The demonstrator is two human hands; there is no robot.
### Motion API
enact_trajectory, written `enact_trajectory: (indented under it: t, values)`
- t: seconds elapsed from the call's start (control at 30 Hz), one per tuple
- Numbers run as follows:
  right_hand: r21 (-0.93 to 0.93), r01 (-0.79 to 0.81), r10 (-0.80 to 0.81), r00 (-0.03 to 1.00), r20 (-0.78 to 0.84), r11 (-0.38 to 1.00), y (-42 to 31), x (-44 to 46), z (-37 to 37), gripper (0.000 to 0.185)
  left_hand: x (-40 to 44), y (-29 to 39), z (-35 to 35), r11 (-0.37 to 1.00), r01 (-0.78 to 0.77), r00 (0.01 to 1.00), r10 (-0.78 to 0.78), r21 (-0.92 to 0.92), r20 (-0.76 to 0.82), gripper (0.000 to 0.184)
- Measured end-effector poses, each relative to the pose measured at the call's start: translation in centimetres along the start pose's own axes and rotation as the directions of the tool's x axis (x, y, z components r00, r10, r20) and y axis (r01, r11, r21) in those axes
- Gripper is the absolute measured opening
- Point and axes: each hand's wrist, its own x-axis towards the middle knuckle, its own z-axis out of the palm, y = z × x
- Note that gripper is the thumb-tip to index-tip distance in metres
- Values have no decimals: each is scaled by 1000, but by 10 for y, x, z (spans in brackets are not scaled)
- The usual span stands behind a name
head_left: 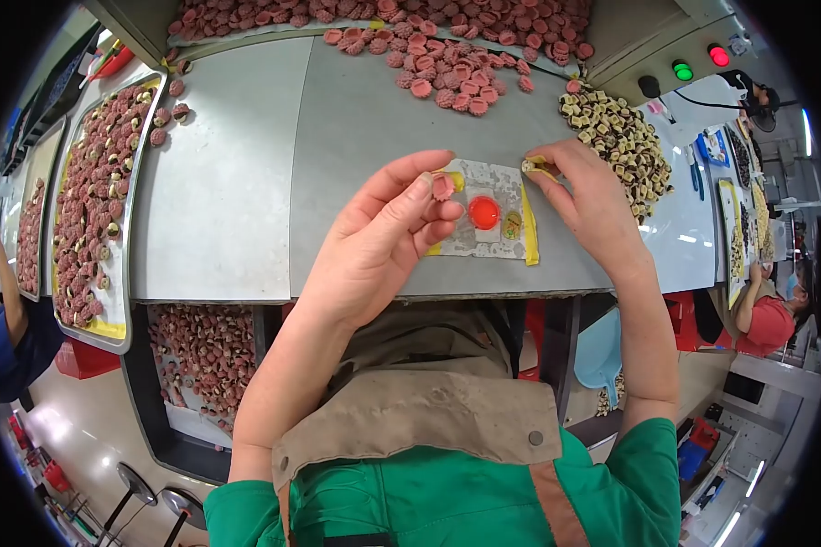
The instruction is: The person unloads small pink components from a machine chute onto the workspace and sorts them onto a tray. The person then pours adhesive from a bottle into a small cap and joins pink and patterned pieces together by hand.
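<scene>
My left hand (pixel 379 223) is closed, pinching a small pink hollow cap (pixel 442 188) between thumb and fingers, its open side showing. My right hand (pixel 588 205) pinches a small cream-coloured piece (pixel 528 166) at the fingertips; its exact kind is too small to tell. Between the hands, a worn sheet (pixel 470 242) edged with yellow tape lies on the grey table (pixel 365 118). On the sheet sit a bright red round disc or dish (pixel 484 212) and a small oval greenish piece (pixel 513 225). To the right lies a pile of cream-and-dark pieces (pixel 616 141).
Pink bumpy caps (pixel 452 77) are heaped at the back. On the left, a metal tray (pixel 123 342) holds many pink-and-cream pieces. A box below the table holds more pieces (pixel 205 356). A blue scoop (pixel 600 356) is below right. Co-workers stand at both sides.
</scene>
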Motion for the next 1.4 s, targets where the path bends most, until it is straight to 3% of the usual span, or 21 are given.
enact_trajectory:
  t: [0.07,0.17,0.27,0.6,0.8,0.9,1.0,1.1,1.2,1.33,1.4]
  values:
    - [2,28,-28,999,-23,1000,1,0,1,20,-1,0,-1,1000,1,1000,-1,-6,7,41]
    - [202,-29,31,999,-11,979,-22,-5,-7,19,-1,-1,-1,1000,1,1000,-1,7,-10,40]
    - [220,105,-104,994,-18,970,-38,-10,-2,17,-1,-1,4,999,0,1000,1,33,-29,39]
    - [80,260,-259,966,-20,962,-45,-11,17,23,-3,0,6,998,-3,998,7,67,-56,39]
    - [48,237,-235,971,-42,970,-42,-12,18,23,-2,-2,7,997,-27,998,31,79,-49,36]
    - [218,133,-130,991,-26,967,-36,-14,21,18,-4,-3,9,994,-33,997,40,107,-66,33]
    - [649,-194,206,977,59,735,-43,-21,19,15,-4,-4,12,990,-15,995,28,137,-94,30]
    - [881,-72,197,980,-24,467,-55,-23,25,16,-3,-4,14,985,6,993,15,172,-117,28]
    - [876,19,173,978,-117,482,-73,-16,33,19,-2,-6,13,978,-18,996,37,208,-85,27]
    - [592,76,54,978,-200,803,-73,-13,33,20,-3,-13,9,968,-96,992,112,232,-55,25]
    - [557,102,34,973,-229,824,-75,-13,34,21,-5,-19,16,915,-210,969,241,345,-48,25]
